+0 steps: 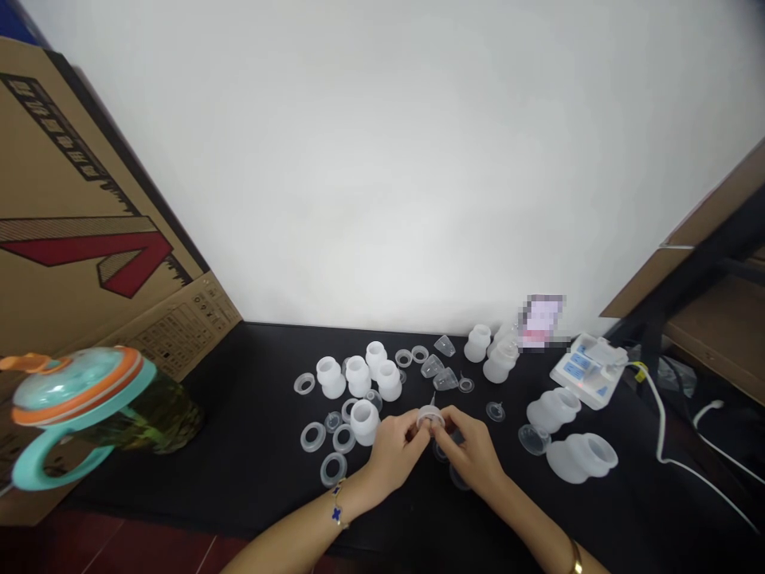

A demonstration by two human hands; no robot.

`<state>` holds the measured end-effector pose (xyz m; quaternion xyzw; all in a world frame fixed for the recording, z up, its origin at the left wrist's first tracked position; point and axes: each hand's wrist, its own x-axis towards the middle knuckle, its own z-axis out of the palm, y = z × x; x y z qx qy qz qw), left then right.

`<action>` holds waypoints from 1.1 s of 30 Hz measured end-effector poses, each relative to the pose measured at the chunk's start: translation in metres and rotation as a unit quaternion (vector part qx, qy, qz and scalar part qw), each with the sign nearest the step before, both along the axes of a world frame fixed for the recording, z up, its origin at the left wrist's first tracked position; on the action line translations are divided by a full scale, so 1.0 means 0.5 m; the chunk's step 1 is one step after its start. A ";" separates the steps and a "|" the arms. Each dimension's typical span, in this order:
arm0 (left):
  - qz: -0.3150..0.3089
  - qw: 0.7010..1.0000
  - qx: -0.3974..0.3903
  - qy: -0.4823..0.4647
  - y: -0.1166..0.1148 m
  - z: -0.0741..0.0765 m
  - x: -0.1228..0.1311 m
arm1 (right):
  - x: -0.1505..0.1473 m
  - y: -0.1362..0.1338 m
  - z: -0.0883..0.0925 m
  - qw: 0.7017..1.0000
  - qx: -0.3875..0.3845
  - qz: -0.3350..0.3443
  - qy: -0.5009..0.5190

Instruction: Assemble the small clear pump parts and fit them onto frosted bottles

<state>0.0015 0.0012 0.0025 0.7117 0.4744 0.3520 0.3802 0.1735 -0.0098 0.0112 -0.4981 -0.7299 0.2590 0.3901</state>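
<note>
A person's left hand (391,454) and right hand (473,451) pinch a small translucent plastic ring with a thin upright tip (430,412) between their fingertips, over a black tabletop (251,414). White, rounded plastic bottles (358,378) stand beside the left hand, near flat translucent rings (333,483); two frosted bottles (578,460) lie tipped to the right.
</note>
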 end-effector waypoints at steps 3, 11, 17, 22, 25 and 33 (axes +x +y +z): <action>0.007 1.000 -0.006 -0.003 0.000 0.000 0.000 | -0.001 -0.001 0.000 1.000 -0.004 0.004 0.010; 0.020 0.999 -0.016 -0.021 0.003 -0.010 0.000 | -0.002 0.002 -0.005 1.000 -0.010 0.020 0.016; 0.012 0.999 -0.014 -0.030 0.003 -0.011 -0.001 | -0.002 0.001 -0.004 0.999 -0.001 0.027 0.019; 0.024 1.000 -0.011 -0.017 0.004 -0.012 -0.001 | 0.000 0.002 -0.008 1.000 0.011 -0.002 0.002; 0.030 0.999 -0.015 -0.032 0.004 -0.017 -0.001 | 0.002 0.002 -0.011 1.000 0.002 0.006 0.002; 0.025 0.994 -0.040 -0.099 0.003 -0.024 -0.001 | 0.002 0.000 -0.007 1.000 -0.004 0.014 0.005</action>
